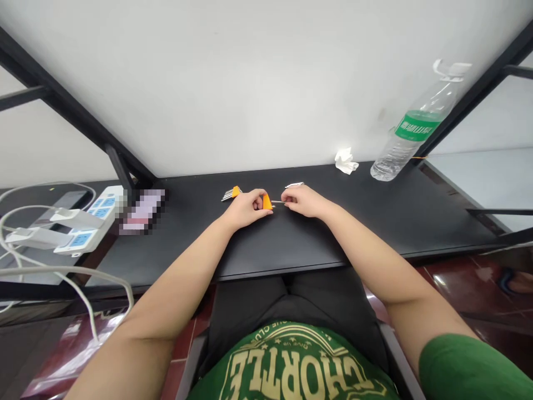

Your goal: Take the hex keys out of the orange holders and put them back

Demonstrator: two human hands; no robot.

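On the worktop (416,222), a second orange-handled tool (231,193) lies just left of the left hand (245,208), which is closed around a small orange holder (267,203) near the far edge. A thin metal pin (277,201) bridges to the right hand (303,201), pinching it.

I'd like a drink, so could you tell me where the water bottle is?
In the head view, the water bottle stands at the desk's far right, by the wall, right of the crumpled tissue.

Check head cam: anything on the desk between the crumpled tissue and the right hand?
Head view: only a small white scrap, just beyond the right hand. Up to the crumpled tissue, bare black desk.
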